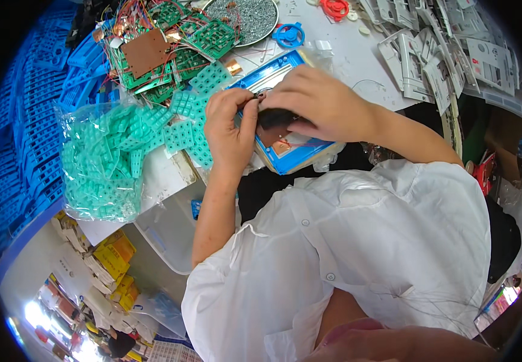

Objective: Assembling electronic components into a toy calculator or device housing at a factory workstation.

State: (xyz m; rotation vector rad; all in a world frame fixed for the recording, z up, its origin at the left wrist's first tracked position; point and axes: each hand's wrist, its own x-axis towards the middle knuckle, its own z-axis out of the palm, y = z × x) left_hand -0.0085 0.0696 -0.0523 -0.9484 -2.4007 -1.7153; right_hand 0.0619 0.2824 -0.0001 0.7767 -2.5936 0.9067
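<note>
A blue rectangular plastic housing (pixel 300 158) lies in front of me on a pale pad, partly covered by my hands. Inside it are a brown circuit board (pixel 273 136) and a thin red wire. Over its left edge, my left hand (pixel 229 128) is closed, with thumb and forefinger pinched at a tiny dark part (pixel 259 96). My right hand (pixel 326 107) reaches in from the right, its fingers curled over the housing beside the left fingertips. Under its palm shows a black object (pixel 278 117) whose kind I cannot make out. The right fingertips are partly hidden.
Left of my hands are turquoise rubber keypads (pixel 104 163), bagged and loose, and stacked blue housings (pixel 22 127). Behind lie wired green circuit boards (pixel 209 37), a round tray of small metal parts (pixel 250 21) and a blue ring (pixel 289 35). White plastic panels (pixel 409 66) pile up at right.
</note>
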